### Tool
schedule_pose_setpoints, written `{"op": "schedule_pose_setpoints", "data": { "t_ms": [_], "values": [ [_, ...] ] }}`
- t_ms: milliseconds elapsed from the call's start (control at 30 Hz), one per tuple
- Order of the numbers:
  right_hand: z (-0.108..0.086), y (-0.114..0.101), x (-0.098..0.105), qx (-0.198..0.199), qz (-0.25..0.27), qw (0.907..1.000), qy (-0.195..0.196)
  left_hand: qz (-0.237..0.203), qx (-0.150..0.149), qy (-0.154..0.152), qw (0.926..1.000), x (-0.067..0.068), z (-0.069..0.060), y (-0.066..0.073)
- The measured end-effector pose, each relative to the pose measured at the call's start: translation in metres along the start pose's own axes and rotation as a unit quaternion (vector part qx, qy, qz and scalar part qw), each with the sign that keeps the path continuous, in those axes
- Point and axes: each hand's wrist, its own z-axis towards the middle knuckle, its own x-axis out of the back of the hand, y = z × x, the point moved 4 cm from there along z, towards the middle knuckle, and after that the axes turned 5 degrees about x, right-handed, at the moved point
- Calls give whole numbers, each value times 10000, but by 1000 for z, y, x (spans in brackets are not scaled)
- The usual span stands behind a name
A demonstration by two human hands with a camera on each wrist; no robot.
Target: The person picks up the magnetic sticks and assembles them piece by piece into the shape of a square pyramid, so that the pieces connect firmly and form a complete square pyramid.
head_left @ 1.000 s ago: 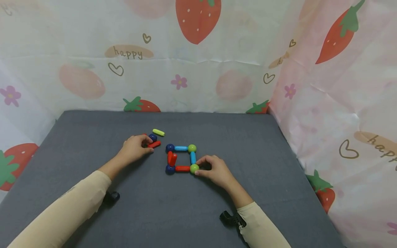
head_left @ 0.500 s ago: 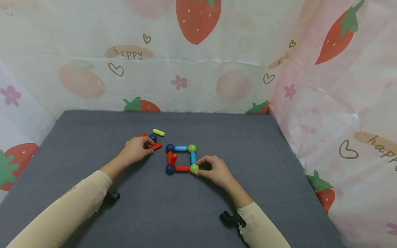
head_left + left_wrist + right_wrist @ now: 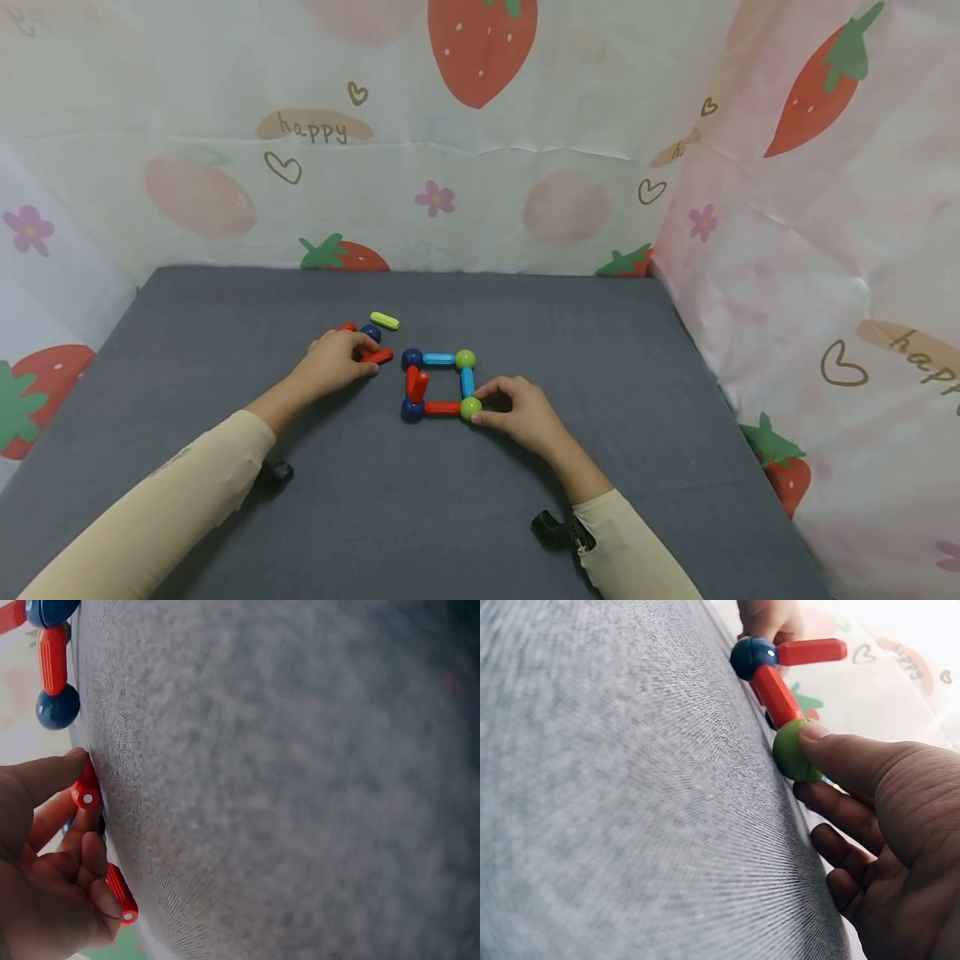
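Note:
My left hand pinches a red magnetic rod between thumb and fingers, low over the grey cloth; its end shows in the left wrist view. To the right lies a square frame of rods and balls, with dark blue balls at its left corners and green ones at its right. Two blue rods and two red rods form the sides. Another red rod sticks up from the near blue ball. My right hand holds the near green ball between thumb and fingers.
Beyond my left hand lie a loose dark blue ball, a yellow-green rod and another red rod, partly hidden. Grey cloth covers the table. Printed curtains stand along its back and sides.
My left hand has shifted slightly right and nearer, bringing the red rod with it. The other red rod behind it shows more. My right hand stays on the green ball.

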Motion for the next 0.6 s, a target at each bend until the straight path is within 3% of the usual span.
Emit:
{"op": "schedule_pose_setpoints", "data": {
  "t_ms": [433, 600],
  "values": [
    [1, -3, 1, 134, -75, 9999, -54, 102, -53, -76, 9999, 3, -8, 5],
    [0, -2, 1, 72, -45, 9999, -60, -234, -95, -79, 9996, 6, -10, 11]
  ]
}}
